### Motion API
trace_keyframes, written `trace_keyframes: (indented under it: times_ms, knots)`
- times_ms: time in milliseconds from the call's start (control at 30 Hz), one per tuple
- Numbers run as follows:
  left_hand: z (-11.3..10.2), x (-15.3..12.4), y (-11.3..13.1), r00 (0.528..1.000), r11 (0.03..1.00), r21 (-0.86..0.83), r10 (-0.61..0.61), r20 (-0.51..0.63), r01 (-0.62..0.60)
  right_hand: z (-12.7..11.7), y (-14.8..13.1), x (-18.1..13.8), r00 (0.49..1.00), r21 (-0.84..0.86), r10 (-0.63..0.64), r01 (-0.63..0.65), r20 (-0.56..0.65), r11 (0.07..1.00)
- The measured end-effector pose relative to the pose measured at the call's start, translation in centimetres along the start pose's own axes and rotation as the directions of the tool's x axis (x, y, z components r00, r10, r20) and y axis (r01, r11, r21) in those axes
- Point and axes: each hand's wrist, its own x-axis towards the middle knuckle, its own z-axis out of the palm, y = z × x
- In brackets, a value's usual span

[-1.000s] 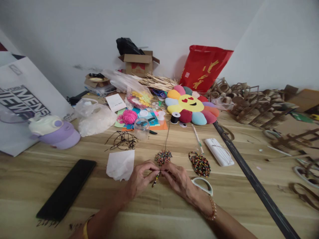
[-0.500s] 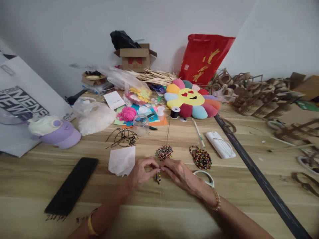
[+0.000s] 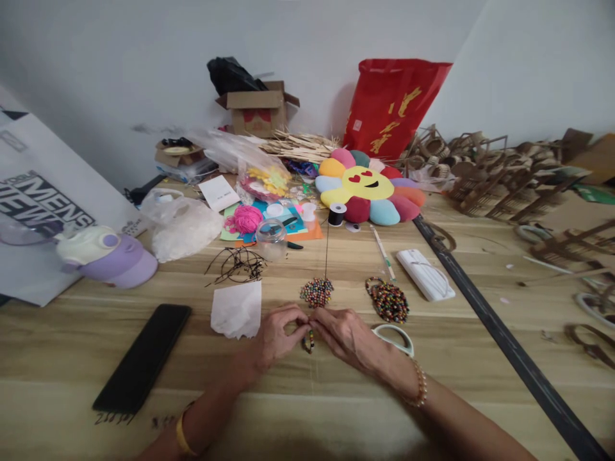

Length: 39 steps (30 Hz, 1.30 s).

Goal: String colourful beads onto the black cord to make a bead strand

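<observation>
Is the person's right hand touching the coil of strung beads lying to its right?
Apart. The head view shows a strip of bare tabletop between the right hand and the coil of strung beads.

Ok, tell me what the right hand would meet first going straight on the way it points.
Most likely the left hand: it lies just ahead of the right hand, apparently touching, though exact contact is hard to tell.
</observation>
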Motion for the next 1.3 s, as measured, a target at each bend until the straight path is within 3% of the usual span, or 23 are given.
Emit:
trace_keyframes:
  times_ms: [100, 233, 400, 533, 633, 767, 1033, 1300]
  knots:
    - [0.3, -0.1, 0.1, 0.999, 1.0, 0.001, 0.019, -0.043, -0.019, -0.2, -0.4, 0.0, 0.999, -0.081, -0.029, 0.027, -0.025, 0.996]
    - [0.5, -0.2, 0.1, 0.998, 1.0, -0.012, 0.009, -0.059, -0.01, -0.1, -0.4, -0.1, 0.997, -0.033, -0.021, 0.019, -0.075, 0.999]
    - [-0.1, 0.0, 0.5, 0.979, 0.968, -0.149, -0.195, 0.05, 0.201, 0.8, 0.2, 0.0, 0.994, 0.141, 0.061, -0.048, -0.092, 0.989]
    - [-0.7, 0.2, 0.5, 0.933, 0.867, -0.345, -0.331, 0.142, 0.36, 1.2, 0.6, 0.3, 0.983, 0.309, 0.123, -0.076, -0.135, 0.948]
    - [-0.6, 0.2, 0.2, 0.905, 0.793, -0.437, -0.38, 0.19, 0.424, 1.5, 1.0, 0.6, 0.976, 0.343, 0.108, -0.037, -0.19, 0.939]
    - [-0.4, 0.2, -0.2, 0.906, 0.787, -0.451, -0.382, 0.182, 0.422, 1.9, 1.4, 0.7, 0.972, 0.38, 0.12, -0.034, -0.204, 0.924]
    - [-0.3, 0.1, -0.1, 0.918, 0.863, -0.316, -0.385, 0.097, 0.395, 1.7, 1.0, 0.9, 0.96, 0.505, 0.246, -0.147, -0.135, 0.851]
    - [-0.4, 0.0, 0.9, 0.941, 0.922, -0.201, -0.337, 0.009, 0.332, 2.4, 1.2, 0.8, 0.948, 0.49, 0.264, -0.148, -0.177, 0.859]
